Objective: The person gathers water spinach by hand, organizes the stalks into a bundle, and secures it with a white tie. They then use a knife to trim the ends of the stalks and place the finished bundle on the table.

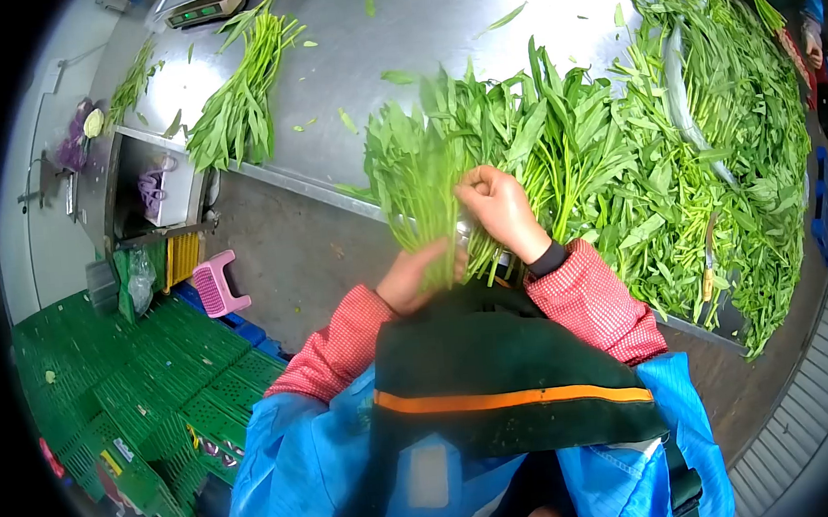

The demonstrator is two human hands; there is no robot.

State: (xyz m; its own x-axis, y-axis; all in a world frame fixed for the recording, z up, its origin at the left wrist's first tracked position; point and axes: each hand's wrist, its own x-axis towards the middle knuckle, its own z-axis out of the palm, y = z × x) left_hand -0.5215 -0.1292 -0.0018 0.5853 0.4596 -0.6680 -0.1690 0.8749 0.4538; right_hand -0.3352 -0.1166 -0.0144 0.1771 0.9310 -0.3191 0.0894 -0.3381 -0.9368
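Observation:
My left hand (420, 275) is closed round the stems of a bunch of water spinach (413, 177), held upright at the table's near edge and slightly blurred. Beside the stems, my right hand (502, 212) has its thumb and fingers curled into a pinch. Whether a stem or leaf sits between those fingertips I cannot make out. More loose water spinach (564, 142) lies just beyond and to the right of my right hand.
A large heap of greens (659, 193) covers the metal table's (341, 33) right side, with a wooden-handled knife (707, 281) on it. Another bunch (245, 102) and a scale (209, 6) are at left. A co-worker's hand (812, 43) is at far right; a pink stool (216, 284) stands on the floor.

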